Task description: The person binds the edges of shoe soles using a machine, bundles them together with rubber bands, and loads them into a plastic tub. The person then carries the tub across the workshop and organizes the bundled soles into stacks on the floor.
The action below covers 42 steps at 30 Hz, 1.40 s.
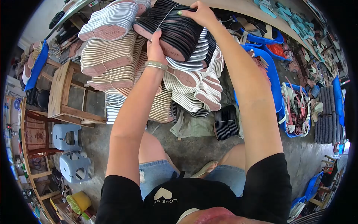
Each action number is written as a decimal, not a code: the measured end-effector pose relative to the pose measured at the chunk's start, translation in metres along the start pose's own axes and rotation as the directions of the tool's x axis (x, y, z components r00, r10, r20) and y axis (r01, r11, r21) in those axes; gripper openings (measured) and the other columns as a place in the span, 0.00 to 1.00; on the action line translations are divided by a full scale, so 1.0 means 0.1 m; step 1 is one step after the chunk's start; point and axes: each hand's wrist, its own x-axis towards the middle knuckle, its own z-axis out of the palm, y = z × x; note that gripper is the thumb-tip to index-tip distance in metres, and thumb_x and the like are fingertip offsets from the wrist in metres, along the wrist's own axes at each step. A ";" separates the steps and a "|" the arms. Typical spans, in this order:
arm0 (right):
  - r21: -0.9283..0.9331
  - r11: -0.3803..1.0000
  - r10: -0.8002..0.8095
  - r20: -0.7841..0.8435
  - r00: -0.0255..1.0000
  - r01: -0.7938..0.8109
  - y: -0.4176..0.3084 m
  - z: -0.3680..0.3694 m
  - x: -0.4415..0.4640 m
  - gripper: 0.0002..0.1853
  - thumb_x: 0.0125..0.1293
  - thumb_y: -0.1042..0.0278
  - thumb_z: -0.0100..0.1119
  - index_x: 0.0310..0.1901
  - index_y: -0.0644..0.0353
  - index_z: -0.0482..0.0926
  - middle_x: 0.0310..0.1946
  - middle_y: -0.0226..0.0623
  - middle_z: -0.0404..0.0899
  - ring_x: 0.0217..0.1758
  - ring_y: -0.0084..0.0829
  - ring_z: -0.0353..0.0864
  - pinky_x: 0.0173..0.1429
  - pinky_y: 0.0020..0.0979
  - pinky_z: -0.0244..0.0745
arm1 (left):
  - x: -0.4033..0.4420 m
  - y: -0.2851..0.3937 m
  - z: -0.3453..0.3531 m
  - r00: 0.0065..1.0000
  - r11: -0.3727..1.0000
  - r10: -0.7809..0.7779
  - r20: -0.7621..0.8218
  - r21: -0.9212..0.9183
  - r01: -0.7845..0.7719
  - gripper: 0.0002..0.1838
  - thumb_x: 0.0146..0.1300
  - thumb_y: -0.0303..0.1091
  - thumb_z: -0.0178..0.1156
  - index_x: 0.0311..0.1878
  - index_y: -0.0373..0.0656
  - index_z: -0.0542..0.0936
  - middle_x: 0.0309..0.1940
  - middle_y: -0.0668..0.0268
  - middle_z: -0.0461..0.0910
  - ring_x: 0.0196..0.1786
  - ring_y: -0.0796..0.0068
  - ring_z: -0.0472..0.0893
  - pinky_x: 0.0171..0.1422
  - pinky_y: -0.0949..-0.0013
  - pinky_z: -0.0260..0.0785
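Note:
My left hand (156, 51), with a bangle at the wrist, grips the near left side of a tied bundle of black shoe soles (175, 31). My right hand (201, 15) holds the same bundle at its far right side, thumb lying on top near the string. The fingers under the bundle are hidden. It sits at the top of a large pile, tilted, with pinkish sole faces showing. Beside it on the left are bundles of white-edged soles (108, 22) and cream-edged soles (108, 54). Below it lie silver-and-white soles (186, 80).
A black bundle (226, 122) rests on the floor by a grey-green cloth (192, 125). To the right stand blue tubs (274, 82) and a basket of straps (296, 108). At left are a wooden stool (59, 89) and blue plastic stools (74, 166).

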 end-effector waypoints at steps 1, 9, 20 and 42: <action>0.046 0.996 -0.075 -0.042 0.996 0.076 -0.04 0.01 -0.08 0.39 0.43 0.37 0.67 0.48 0.64 0.74 0.47 0.48 0.76 0.52 0.40 0.75 0.57 0.33 0.68 | -0.03 -0.01 -0.02 1.000 1.000 0.005 0.006 -0.001 -0.005 0.26 0.55 0.40 0.61 0.53 0.36 0.67 0.48 0.58 0.74 0.48 0.64 0.76 0.54 0.63 0.68; -0.035 0.957 -0.288 -0.083 0.954 0.286 0.23 0.13 0.01 0.32 0.52 0.38 0.59 0.48 0.59 0.78 0.46 0.46 0.77 0.54 0.42 0.74 0.60 0.36 0.65 | -0.17 -0.05 0.05 0.992 0.996 0.082 -0.091 0.040 -0.079 0.24 0.57 0.41 0.59 0.51 0.37 0.68 0.45 0.59 0.75 0.46 0.68 0.75 0.52 0.65 0.68; 0.143 0.989 -0.052 0.122 0.991 0.034 0.70 0.40 0.44 0.30 0.58 0.35 0.49 0.54 0.48 0.75 0.56 0.47 0.71 0.59 0.45 0.69 0.63 0.38 0.61 | -0.16 -0.03 -0.06 0.982 0.960 0.062 -0.176 0.279 -0.011 0.33 0.57 0.48 0.59 0.58 0.35 0.62 0.51 0.58 0.71 0.51 0.67 0.71 0.58 0.66 0.62; 0.518 0.831 0.270 -0.060 0.961 -0.201 0.63 0.39 0.15 0.22 0.54 0.47 0.62 0.42 0.57 0.80 0.39 0.29 0.78 0.46 0.23 0.73 0.53 0.25 0.64 | -0.20 -0.09 -0.16 1.000 0.998 -0.022 0.021 -0.065 0.024 0.20 0.59 0.40 0.59 0.50 0.40 0.67 0.46 0.63 0.75 0.49 0.67 0.75 0.57 0.62 0.66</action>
